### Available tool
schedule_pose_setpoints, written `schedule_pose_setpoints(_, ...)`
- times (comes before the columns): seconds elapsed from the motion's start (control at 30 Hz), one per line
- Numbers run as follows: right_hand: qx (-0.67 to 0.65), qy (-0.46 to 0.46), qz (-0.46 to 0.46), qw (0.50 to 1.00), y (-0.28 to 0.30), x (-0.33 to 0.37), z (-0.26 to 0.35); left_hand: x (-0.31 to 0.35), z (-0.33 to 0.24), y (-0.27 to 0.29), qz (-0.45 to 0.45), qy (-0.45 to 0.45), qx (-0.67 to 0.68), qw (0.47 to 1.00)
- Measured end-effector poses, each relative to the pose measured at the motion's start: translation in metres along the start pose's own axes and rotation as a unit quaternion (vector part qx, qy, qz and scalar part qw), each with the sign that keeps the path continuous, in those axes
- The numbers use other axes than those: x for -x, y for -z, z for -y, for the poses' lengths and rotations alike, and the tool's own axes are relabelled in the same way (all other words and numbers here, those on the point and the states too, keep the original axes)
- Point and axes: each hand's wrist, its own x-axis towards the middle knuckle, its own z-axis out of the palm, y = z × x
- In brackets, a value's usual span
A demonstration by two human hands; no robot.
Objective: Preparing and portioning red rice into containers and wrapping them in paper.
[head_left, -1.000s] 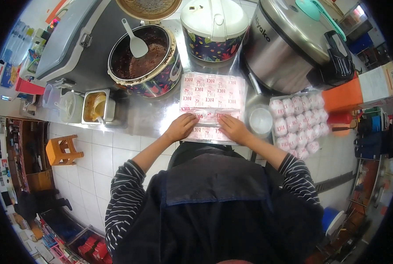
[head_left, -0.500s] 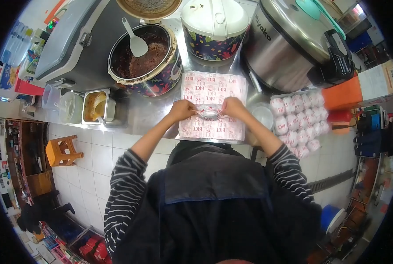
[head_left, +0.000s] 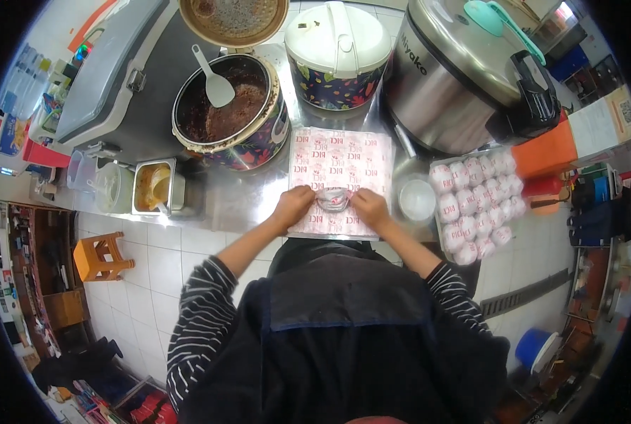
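On the steel counter in front of me lies a stack of white wrapping paper (head_left: 340,164) with red print. Over its near half is a small paper-wrapped bundle (head_left: 332,201), pale and shiny; what it holds inside is hidden. My left hand (head_left: 296,207) pinches the bundle's left end, and my right hand (head_left: 370,209) pinches the right end, fingers closed on the paper. To the right of the paper stands a round clear plastic tub (head_left: 417,199). Beyond it, a tray holds rows of several round wrapped balls (head_left: 479,201) in the same printed paper.
An open patterned rice cooker (head_left: 241,147) holds dark reddish rice with a white rice paddle (head_left: 220,90) lying in it. Behind the paper stand a closed patterned cooker (head_left: 339,85) and a large steel cooker (head_left: 450,92). A metal pan (head_left: 176,184) of sauce sits left, near a grey cooler (head_left: 117,85).
Both hands and the bundle sit a little lower in the picture, as does the paper stack. The bundle looks more compact, with my hands slightly closer together. The view has shifted slightly.
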Motion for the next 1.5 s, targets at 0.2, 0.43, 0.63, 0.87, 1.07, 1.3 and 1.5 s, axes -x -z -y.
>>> schedule_pose_setpoints(0.2, 0.034, 0.012, -0.048, 0.998, -0.003, 0.005, 0.013, 0.01, -0.02, -0.009, -0.064, -0.022, -0.04, 0.997)
schedule_pose_setpoints(0.43, -0.396, -0.435, -0.022, 0.808, 0.003, -0.03, 0.013, -0.013, -0.041, 0.004, -0.134, 0.313, 0.217, 0.915)
schedule_pose_setpoints(0.63, -0.524, -0.565, 0.0, 0.637, -0.014, -0.039, 0.022, -0.044, -0.045, 0.008, -0.119, 0.366, 0.134, 0.913)
schedule_pose_setpoints(0.87, -0.267, -0.414, -0.019, 0.87, -0.023, -0.038, 0.028, -0.059, -0.051, -0.015, -0.057, 0.203, 0.038, 0.977)
schedule_pose_setpoints(1.07, -0.387, -0.393, -0.021, 0.834, -0.017, -0.026, 0.019, -0.048, -0.062, -0.004, -0.004, 0.181, 0.094, 0.979)
schedule_pose_setpoints(1.3, -0.176, -0.191, 0.03, 0.965, -0.012, -0.063, 0.004, -0.085, 0.005, -0.008, 0.099, 0.283, 0.077, 0.951)
schedule_pose_setpoints(1.5, -0.008, -0.163, 0.014, 0.987, -0.018, -0.054, 0.016, -0.061, 0.022, -0.039, 0.074, 0.283, 0.255, 0.922)
